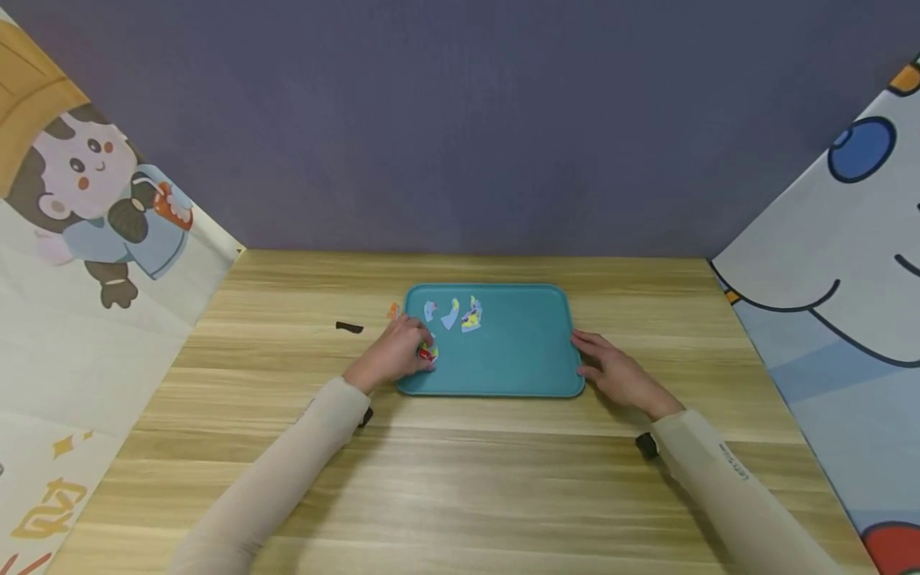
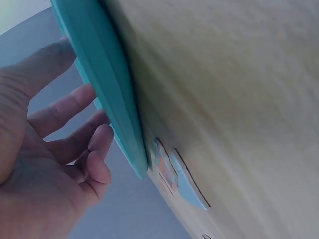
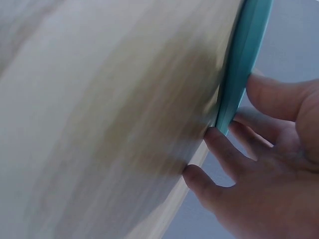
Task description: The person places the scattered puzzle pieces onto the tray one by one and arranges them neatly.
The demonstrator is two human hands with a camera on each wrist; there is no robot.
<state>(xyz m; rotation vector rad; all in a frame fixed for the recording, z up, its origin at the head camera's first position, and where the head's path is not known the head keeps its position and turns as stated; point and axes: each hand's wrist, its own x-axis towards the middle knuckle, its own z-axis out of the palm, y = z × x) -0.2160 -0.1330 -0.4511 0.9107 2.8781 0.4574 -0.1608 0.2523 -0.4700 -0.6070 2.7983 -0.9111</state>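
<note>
A flat teal tray [image 1: 510, 343] lies on the wooden table. My left hand [image 1: 391, 351] is over its left side, thumb and fingertips around a small red, green and yellow piece [image 1: 427, 353]. In the left wrist view, the tray edge [image 2: 102, 74] hides the fingertips of my left hand [image 2: 55, 134]. Several light-blue and yellow pieces [image 1: 470, 319] lie apart along the tray's upper left. My right hand [image 1: 614, 374] touches the tray's right edge, fingers extended. The right wrist view has the thumb of this hand [image 3: 269, 144] against the tray rim [image 3: 241, 64], other fingertips near the table.
Left of the tray, a dark, narrow piece [image 1: 349, 327] lies on the table [image 1: 460, 479]. An orange piece [image 1: 394, 311] is just outside the tray's left edge. The left wrist view has a light-blue piece [image 2: 187, 186] beside a patterned one [image 2: 165, 167]. A dark wall [image 1: 460, 128] stands behind.
</note>
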